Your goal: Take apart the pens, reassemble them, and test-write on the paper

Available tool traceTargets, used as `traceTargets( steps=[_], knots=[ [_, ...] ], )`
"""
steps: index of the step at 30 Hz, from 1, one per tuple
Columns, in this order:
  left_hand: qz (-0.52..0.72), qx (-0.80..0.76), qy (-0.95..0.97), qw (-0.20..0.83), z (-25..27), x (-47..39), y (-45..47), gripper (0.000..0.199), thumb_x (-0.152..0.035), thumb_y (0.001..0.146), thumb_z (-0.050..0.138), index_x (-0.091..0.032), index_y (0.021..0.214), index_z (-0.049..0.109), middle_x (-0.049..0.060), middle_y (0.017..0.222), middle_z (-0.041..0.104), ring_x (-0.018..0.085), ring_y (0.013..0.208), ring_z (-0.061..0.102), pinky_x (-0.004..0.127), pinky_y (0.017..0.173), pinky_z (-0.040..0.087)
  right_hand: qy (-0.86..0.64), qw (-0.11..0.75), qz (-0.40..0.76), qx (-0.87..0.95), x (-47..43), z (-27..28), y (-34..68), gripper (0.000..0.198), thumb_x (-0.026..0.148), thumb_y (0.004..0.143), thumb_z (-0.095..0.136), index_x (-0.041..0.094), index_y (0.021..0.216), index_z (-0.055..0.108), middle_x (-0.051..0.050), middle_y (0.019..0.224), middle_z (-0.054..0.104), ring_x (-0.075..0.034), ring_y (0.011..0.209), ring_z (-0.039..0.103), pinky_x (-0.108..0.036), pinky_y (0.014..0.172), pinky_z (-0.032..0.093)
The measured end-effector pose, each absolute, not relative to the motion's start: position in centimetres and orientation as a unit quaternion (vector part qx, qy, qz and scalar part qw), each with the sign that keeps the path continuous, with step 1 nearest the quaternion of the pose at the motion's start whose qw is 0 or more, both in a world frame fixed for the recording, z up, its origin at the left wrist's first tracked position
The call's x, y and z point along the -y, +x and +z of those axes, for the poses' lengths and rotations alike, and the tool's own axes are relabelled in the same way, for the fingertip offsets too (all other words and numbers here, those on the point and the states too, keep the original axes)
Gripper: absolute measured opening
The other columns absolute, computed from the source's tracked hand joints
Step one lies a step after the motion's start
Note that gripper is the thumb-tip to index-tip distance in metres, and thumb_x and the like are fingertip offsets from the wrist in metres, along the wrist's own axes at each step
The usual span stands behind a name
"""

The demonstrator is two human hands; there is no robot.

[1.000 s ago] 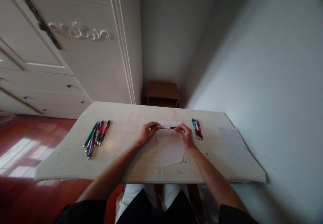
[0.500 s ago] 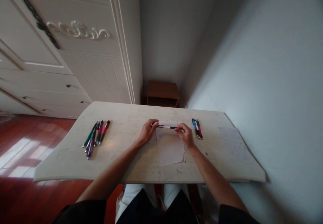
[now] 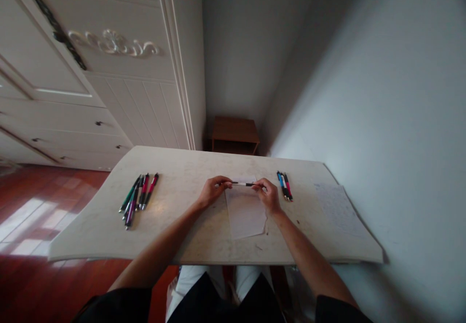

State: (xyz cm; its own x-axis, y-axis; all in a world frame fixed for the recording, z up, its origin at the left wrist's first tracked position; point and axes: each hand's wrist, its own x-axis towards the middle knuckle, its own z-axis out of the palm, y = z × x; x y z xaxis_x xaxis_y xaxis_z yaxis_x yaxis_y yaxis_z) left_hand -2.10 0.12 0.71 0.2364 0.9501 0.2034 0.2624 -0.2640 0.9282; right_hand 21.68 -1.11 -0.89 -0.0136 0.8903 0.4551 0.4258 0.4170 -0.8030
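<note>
A white-and-black pen (image 3: 241, 184) lies level between my two hands, over the upper part of a white sheet of paper (image 3: 247, 214). My left hand (image 3: 214, 190) pinches its left end between thumb and fingers. On the other side, my right hand (image 3: 267, 193) grips the black end, and its fingers hide the tip. Just right of my right hand lie several pens (image 3: 284, 185) side by side, blue, white and pink with black grips. Farther left on the table is a loose pile of pens (image 3: 138, 197) in green, red, purple and black.
The white table (image 3: 182, 168) has worn marks and a curved left edge. Another sheet with handwriting (image 3: 337, 209) lies at its right, beside the wall (image 3: 407, 119). A white cabinet (image 3: 145, 109) and a small brown stand (image 3: 236, 129) are beyond the table.
The fingers of my left hand have shifted slightly down and right and closed on the pen's left end. My right hand and the other pens stay where they were.
</note>
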Motion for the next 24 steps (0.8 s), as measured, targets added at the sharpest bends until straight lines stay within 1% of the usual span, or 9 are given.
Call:
traceTargets(
  steps=[3,9,14,17,19,22,24],
  knots=[
    [0.433,-0.465,0.668,0.386,0.35,-0.21,-2.14,0.028,-0.045,0.08,0.065,-0.019,0.086,0.074,0.004,0.083,0.074,0.02,0.076,0.064,0.03,0.073,0.05,-0.489,0.501,0.221,0.679,1.11,-0.86,21.66,0.019,0.037,0.083,0.064,0.02,0.075,0.065,-0.003,0.07,0.068,-0.018,0.064,0.061,-0.03,0.063,0.047],
    [0.443,-0.459,0.668,0.384,-0.06,-0.31,-2.25,0.022,-0.038,0.077,0.069,-0.02,0.088,0.074,0.005,0.085,0.072,0.018,0.077,0.063,0.031,0.075,0.051,-0.497,0.493,0.211,0.682,1.16,-0.71,21.63,0.02,0.038,0.083,0.064,0.021,0.072,0.063,-0.003,0.069,0.068,-0.018,0.063,0.06,-0.03,0.062,0.047],
    [0.456,-0.431,0.682,0.375,-0.28,-0.46,-2.26,0.018,-0.033,0.077,0.07,-0.018,0.087,0.073,0.006,0.088,0.071,0.018,0.082,0.063,0.031,0.077,0.05,-0.496,0.487,0.209,0.688,1.27,-0.39,21.52,0.02,0.037,0.083,0.064,0.021,0.072,0.063,-0.003,0.067,0.066,-0.018,0.063,0.059,-0.029,0.062,0.047],
    [0.464,-0.425,0.688,0.361,-0.36,-0.5,-2.19,0.015,-0.031,0.078,0.07,-0.019,0.086,0.072,0.005,0.087,0.071,0.018,0.082,0.062,0.031,0.077,0.05,-0.498,0.479,0.209,0.693,1.33,-0.23,21.43,0.021,0.037,0.083,0.063,0.021,0.071,0.062,-0.003,0.067,0.065,-0.018,0.063,0.058,-0.029,0.062,0.047],
    [0.473,-0.429,0.681,0.357,-0.33,-0.51,-2.13,0.016,-0.029,0.076,0.071,-0.019,0.089,0.071,0.004,0.086,0.072,0.018,0.081,0.062,0.031,0.076,0.05,-0.493,0.476,0.208,0.698,1.37,-0.15,21.38,0.022,0.038,0.084,0.062,0.02,0.071,0.062,-0.002,0.066,0.064,-0.017,0.062,0.058,-0.028,0.061,0.046],
    [0.492,-0.427,0.667,0.361,-0.22,-0.5,-2.05,0.024,-0.027,0.072,0.075,-0.018,0.093,0.068,0.004,0.084,0.072,0.017,0.079,0.063,0.03,0.074,0.05,-0.481,0.477,0.205,0.706,1.43,-0.09,21.32,0.023,0.037,0.085,0.061,0.02,0.071,0.061,-0.002,0.066,0.064,-0.017,0.063,0.057,-0.028,0.061,0.046],
    [0.501,-0.423,0.663,0.361,-0.15,-0.46,-2.01,0.023,-0.027,0.072,0.075,-0.018,0.091,0.067,0.004,0.083,0.072,0.018,0.079,0.064,0.03,0.074,0.05,-0.477,0.478,0.202,0.71,1.46,-0.09,21.31,0.023,0.037,0.086,0.06,0.02,0.071,0.061,-0.002,0.066,0.063,-0.016,0.062,0.057,-0.028,0.061,0.045]
  ],
)
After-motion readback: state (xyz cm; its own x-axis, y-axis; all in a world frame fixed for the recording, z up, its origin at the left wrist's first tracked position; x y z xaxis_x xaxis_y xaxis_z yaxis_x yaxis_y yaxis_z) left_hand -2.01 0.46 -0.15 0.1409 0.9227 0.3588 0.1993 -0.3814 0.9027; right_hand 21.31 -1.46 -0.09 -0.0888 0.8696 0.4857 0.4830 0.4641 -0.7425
